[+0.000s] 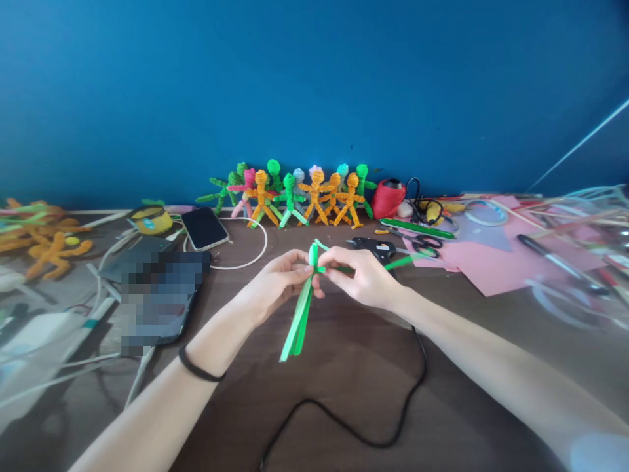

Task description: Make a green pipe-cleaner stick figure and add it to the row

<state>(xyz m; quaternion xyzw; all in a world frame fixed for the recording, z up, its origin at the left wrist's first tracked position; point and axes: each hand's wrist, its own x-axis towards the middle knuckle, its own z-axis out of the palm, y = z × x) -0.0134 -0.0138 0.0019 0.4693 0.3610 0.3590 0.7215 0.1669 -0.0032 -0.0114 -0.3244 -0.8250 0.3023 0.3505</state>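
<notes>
My left hand [275,282] pinches a bundle of green pipe cleaners [301,321] near its folded top, above the middle of the table. The lower ends hang down together, slanting to the left. Close against it on the right, my right hand [358,274] has thumb and fingers closed on a green pipe cleaner at the top of the bundle. A green length [407,260] shows beyond that hand, but whether it joins the held piece is hidden. Behind my hands, several pipe-cleaner figures [289,200] in green, orange and pink stand along the blue wall.
A glue gun [373,248] and scissors [426,246] lie beyond my right hand, by pink paper [496,262]. A black cord [363,442] curves across the front. To the left are a phone [205,228], a dark device [167,295], cables and orange figures [59,252].
</notes>
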